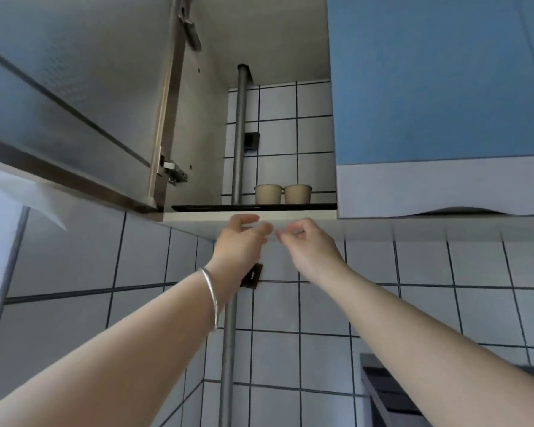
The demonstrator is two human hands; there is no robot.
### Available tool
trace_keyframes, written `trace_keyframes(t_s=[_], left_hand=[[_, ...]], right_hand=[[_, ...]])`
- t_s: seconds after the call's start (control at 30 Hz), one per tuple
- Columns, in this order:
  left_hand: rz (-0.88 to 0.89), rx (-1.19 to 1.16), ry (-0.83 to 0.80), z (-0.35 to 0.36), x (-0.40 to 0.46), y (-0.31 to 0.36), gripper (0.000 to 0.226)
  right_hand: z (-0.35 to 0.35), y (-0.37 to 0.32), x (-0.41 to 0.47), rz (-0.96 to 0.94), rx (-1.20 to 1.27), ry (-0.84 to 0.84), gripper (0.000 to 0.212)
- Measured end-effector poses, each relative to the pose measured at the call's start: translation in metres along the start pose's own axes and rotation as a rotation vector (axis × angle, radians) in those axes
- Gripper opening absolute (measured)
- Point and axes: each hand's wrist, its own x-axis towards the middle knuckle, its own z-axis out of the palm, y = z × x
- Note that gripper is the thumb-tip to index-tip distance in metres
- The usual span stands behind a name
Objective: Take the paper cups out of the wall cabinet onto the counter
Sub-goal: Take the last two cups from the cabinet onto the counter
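A wall cabinet stands with its door swung wide to the left, beside a closed blue door on the right. Two raised arms reach toward its bottom edge, the left hand and right hand both empty with loosely curled fingers. Two paper cups sit side by side on the dark shelf liner inside, just above the hands.

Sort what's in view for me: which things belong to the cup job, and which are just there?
Job: two paper cups on the cabinet shelf, open cabinet door, left hand, right hand.
Just there: metal pipe, closed blue cabinet, bracelet.
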Motion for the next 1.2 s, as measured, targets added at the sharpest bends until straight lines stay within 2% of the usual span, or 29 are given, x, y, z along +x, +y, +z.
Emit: trace_keyframes(t_s=[0.13,0.37,0.5,0.7,0.87,1.0,1.2], left_hand=[[0.096,0.026,-0.020,0.009,0.034,0.013,0.035],[0.333,0.114,-0.080,0.018,0.085,0.022,0.017],[0.393,0.224,-0.027,0.015,0.127,0.032,0.026],[0.307,0.588,-0.031,0.011,0.189,0.031,0.037],[0.223,0.885,-0.170,0.021,0.215,0.031,0.042],[0.171,0.903,-0.259,0.036,0.222,0.027,0.053],[0.106,0.839,-0.244,0.044,0.233,0.021,0.055]], right_hand=[[0.004,-0.007,0.036,-0.035,0.004,0.072,0.033],[0.006,-0.020,0.090,-0.200,-0.103,0.231,0.025],[-0.005,-0.023,0.123,-0.194,-0.200,0.276,0.029],[-0.020,-0.019,0.170,-0.052,-0.435,0.236,0.043],[-0.013,-0.012,0.205,0.163,-0.604,0.082,0.049],[-0.006,-0.014,0.216,0.208,-0.738,-0.043,0.051],[-0.006,-0.005,0.219,0.238,-0.706,-0.037,0.049]])
